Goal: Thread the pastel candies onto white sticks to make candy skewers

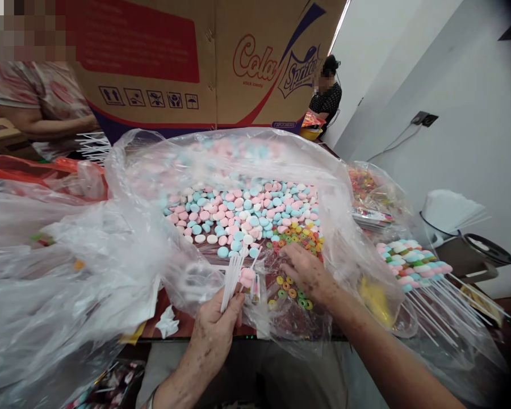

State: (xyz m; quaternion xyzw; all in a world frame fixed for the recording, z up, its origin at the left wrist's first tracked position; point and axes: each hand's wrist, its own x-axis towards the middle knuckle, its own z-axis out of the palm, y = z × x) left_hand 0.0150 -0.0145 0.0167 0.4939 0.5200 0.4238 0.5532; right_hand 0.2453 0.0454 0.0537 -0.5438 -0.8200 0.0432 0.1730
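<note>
My left hand (219,318) is closed around a bundle of thin white sticks (232,278) that point up and away from me. A pink marshmallow (247,276) sits on a stick beside the bundle, just above my fingers. My right hand (309,275) reaches over the ring-shaped gummies (300,238), its fingers bent and apart, with nothing visible between them. Pink, blue and white marshmallows (234,213) lie spread on clear plastic beyond both hands. More gummy rings (287,289) rest below my right hand.
A tall cardboard box (255,108) stands behind the marshmallows. Filled candy skewers (415,264) are stacked at right, near a holder of white sticks (453,210). Crumpled plastic bags (89,255) cover the left side. A crumpled tissue (167,322) lies near the table edge. Two other people sit beyond.
</note>
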